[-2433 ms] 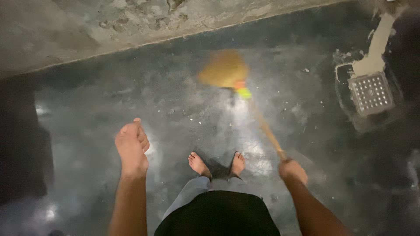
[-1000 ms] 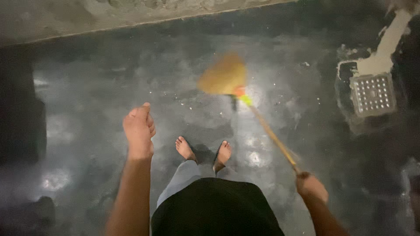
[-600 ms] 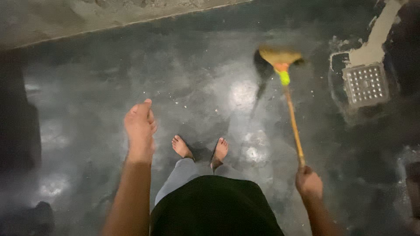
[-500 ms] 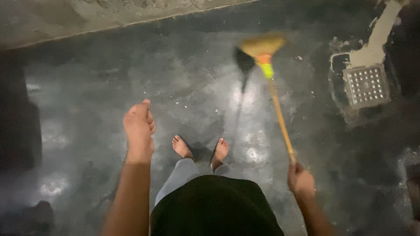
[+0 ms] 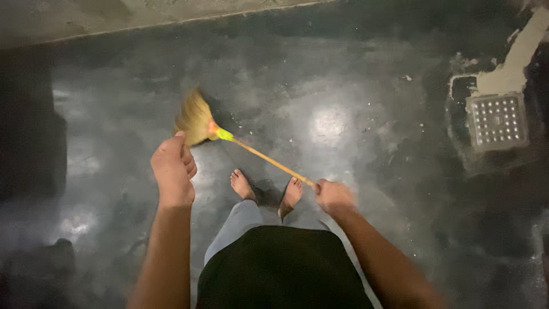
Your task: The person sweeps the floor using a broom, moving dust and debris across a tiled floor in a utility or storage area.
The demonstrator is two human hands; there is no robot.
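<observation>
Two bare hands show from above, and only one carries anything: the right hand [image 5: 333, 196] is closed around the end of a broom [image 5: 229, 136], gripping the thin orange handle at its very tip, which looks like a hold chosen for reach, letting the head travel far out without bending. From that fist the stick runs up and to the left, past a green collar, to the fan of straw bristles, which are smeared by motion and sit low over the floor [image 5: 354, 86]. The left hand [image 5: 171, 170] holds nothing; its fingers are loosely curled and it hangs forward of the body, just below the bristles and close to them but not visibly touching, probably held out for balance. Between the two hands the person's bare feet [image 5: 266, 191] stand on the dark, wet-looking concrete, the broom handle crossing just above the toes. Taking the feet as the landmark, the bristle head lies up and to the left of them, pale specks of grit are scattered up and to the right, and a square metal drain grate [image 5: 496, 121] is set in a rough pale patch well off to the right.
</observation>
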